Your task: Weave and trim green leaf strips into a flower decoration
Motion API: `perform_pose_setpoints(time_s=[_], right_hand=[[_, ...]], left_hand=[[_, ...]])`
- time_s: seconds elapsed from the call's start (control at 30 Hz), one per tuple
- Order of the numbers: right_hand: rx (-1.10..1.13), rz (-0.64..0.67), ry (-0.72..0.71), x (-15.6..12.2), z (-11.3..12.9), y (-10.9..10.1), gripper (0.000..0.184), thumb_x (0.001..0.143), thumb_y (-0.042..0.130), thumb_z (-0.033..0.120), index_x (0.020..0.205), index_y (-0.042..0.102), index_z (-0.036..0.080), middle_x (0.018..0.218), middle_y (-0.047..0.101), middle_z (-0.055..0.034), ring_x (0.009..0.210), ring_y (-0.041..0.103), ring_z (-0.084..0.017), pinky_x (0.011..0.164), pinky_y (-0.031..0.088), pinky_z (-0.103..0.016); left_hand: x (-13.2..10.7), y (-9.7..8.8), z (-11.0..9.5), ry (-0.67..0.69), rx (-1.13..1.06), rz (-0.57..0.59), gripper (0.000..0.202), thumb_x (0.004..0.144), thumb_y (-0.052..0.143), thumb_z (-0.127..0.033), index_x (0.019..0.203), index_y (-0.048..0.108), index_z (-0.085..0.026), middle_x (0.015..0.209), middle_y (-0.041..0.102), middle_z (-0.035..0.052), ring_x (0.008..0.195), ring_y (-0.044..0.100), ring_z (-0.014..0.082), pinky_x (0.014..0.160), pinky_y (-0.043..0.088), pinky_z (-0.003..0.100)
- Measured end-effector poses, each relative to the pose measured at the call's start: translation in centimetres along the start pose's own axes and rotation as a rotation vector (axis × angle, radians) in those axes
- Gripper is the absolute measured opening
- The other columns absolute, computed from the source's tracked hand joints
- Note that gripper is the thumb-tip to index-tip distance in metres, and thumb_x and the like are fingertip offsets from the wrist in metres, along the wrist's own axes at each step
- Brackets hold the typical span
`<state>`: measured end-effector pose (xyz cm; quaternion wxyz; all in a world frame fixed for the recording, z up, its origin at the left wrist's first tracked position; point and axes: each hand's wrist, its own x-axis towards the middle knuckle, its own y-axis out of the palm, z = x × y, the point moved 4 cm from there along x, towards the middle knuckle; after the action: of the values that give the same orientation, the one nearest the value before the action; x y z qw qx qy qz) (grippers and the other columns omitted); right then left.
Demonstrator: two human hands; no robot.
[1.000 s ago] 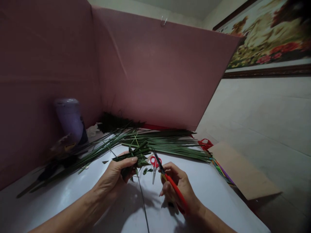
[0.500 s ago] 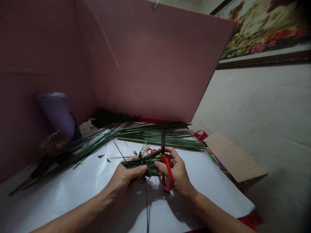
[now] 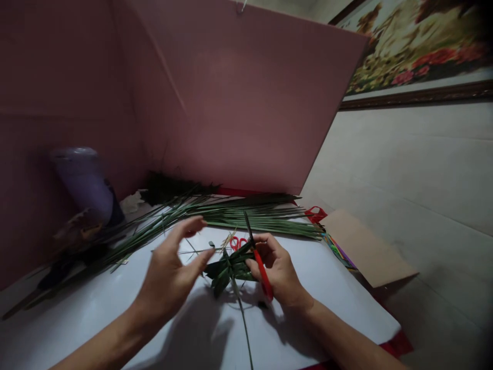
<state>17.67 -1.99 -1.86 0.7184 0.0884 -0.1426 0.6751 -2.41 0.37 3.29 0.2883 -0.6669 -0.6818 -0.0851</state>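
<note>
My right hand (image 3: 284,273) is closed on a folded green leaf piece (image 3: 220,273), pinching its right side. Red-handled scissors (image 3: 263,272) are tucked in the same hand, their dark blades pointing up and away. From the leaf piece a long thin stem (image 3: 245,321) trails toward the near edge. To its left, my left hand (image 3: 169,264) is raised, thumb and fingers spread, with nothing in it. A second red-handled tool (image 3: 236,243) lies just behind the leaf piece, mostly hidden, beside some thin pale sticks (image 3: 229,238).
Long green leaf strips (image 3: 246,218) lie across the back of the white table (image 3: 327,293). At the left stands a purple container (image 3: 82,180). A cardboard box (image 3: 370,252) with colourful items is at the right. A pink panel (image 3: 231,103) rises behind.
My left hand has let go of the leaf piece and moved up and left, its fingers opening. The leaf piece and scissors have turned slightly in my right hand.
</note>
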Motion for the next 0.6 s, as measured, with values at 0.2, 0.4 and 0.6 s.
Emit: perform_pose_setpoints(time_s=[0.2, 0.4, 0.6], right_hand=[[0.019, 0.165, -0.043, -0.7, 0.7, 0.8, 0.03, 0.075, 0.062, 0.011, 0.101, 0.051, 0.021, 0.08, 0.059, 0.0003, 0.07, 0.052, -0.011, 0.063, 0.041, -0.024], [0.203, 0.311, -0.027, -1.0, 1.0, 1.1, 0.034, 0.073, 0.066, 0.012, 0.102, 0.049, 0.02, 0.084, 0.058, -0.0016, 0.071, 0.05, -0.011, 0.064, 0.04, -0.025], [0.296, 0.249, 0.066, -0.8, 1.2, 1.6, 0.035, 0.067, 0.072, 0.017, 0.095, 0.051, 0.019, 0.074, 0.055, 0.0019, 0.063, 0.047, -0.01, 0.057, 0.038, -0.022]], left_hand=[[-1.2, 3.0, 2.5, -0.438, -0.067, 0.567, 0.029, 0.063, 0.071, -0.038, 0.079, 0.063, -0.015, 0.074, 0.065, 0.005, 0.069, 0.059, 0.02, 0.062, 0.042, 0.031], [-1.8, 3.4, 2.8, -0.634, -0.396, 0.702, 0.029, 0.057, 0.078, -0.03, 0.071, 0.059, -0.013, 0.063, 0.059, 0.0001, 0.056, 0.049, 0.0111, 0.053, 0.033, 0.023], [-2.6, 3.9, 2.6, -0.716, -0.487, 0.71, 0.021, 0.058, 0.076, -0.026, 0.065, 0.063, -0.012, 0.063, 0.062, 0.0035, 0.061, 0.055, 0.0154, 0.062, 0.04, 0.027]])
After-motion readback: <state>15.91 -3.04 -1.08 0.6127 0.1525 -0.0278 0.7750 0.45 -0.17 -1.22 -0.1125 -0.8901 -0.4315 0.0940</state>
